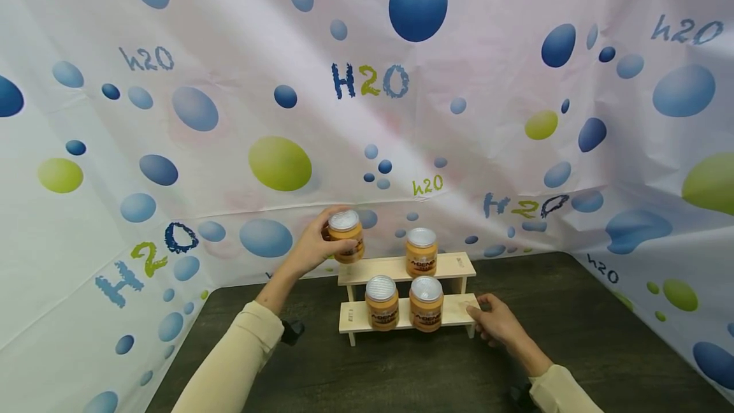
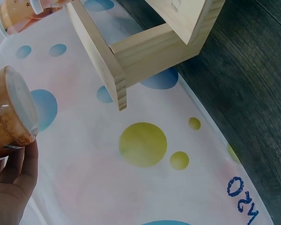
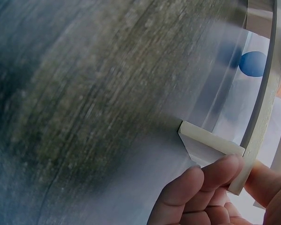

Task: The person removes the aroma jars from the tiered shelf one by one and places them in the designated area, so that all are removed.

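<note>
My left hand (image 1: 315,246) grips an orange jar (image 1: 346,241) with a clear ribbed lid, just above the left end of the upper shelf of a pale wooden two-step rack (image 1: 381,268). In the left wrist view, fingers curl round that jar (image 2: 11,112) apart from the wood. My right hand (image 1: 497,322) pinches the right end of the lower shelf; the right wrist view has thumb and fingers on either side of the board (image 3: 260,122). Another jar (image 1: 421,252) stands on the upper shelf. Two more, a left jar (image 1: 382,303) and a right jar (image 1: 426,304), stand on the lower shelf.
The rack stands on a dark wood-grain table (image 1: 395,368). Behind and at both sides hangs a white sheet (image 1: 355,126) printed with blue and green spots and H2O lettering, close behind the upper shelf.
</note>
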The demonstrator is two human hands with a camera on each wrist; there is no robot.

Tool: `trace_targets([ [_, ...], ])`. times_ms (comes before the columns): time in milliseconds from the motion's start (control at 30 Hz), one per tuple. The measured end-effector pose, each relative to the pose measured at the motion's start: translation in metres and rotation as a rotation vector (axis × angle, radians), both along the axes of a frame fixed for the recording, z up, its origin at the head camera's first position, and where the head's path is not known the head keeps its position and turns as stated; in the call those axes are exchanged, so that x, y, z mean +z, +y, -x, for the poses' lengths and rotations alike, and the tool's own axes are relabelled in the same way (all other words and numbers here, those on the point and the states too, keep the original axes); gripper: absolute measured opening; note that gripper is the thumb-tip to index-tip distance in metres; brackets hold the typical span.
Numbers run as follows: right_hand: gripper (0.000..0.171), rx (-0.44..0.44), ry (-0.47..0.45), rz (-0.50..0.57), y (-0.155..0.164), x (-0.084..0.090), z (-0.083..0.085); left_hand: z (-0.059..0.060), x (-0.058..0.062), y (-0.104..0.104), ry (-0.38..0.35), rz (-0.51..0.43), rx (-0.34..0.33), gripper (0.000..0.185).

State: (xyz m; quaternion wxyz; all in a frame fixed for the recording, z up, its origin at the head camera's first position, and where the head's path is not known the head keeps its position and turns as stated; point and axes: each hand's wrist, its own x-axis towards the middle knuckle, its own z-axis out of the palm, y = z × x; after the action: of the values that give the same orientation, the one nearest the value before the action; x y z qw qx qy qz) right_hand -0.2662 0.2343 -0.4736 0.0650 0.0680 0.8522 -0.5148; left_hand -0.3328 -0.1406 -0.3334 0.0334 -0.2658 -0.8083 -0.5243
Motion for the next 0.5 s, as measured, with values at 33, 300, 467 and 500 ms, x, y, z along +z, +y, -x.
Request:
trace_targets([
  [33, 0.042, -0.001, -0.001, 0.000, 0.000, 0.000, 0.000, 0.001, 0.000, -0.001, -0.001, -0.002, 0.002, 0.075],
  [300, 0.042, -0.013, -0.022, -0.006, -0.001, 0.002, 0.004, 0.007, -0.001, -0.010, -0.010, 0.001, 0.012, 0.075],
  [467, 0.043, -0.014, -0.033, -0.005, -0.002, 0.002, 0.005, 0.008, -0.002, -0.018, -0.014, 0.012, 0.037, 0.075],
  [500, 0.043, -0.014, -0.034, -0.003, -0.002, 0.001, 0.005, 0.008, -0.002, -0.019, -0.013, 0.015, 0.046, 0.075],
])
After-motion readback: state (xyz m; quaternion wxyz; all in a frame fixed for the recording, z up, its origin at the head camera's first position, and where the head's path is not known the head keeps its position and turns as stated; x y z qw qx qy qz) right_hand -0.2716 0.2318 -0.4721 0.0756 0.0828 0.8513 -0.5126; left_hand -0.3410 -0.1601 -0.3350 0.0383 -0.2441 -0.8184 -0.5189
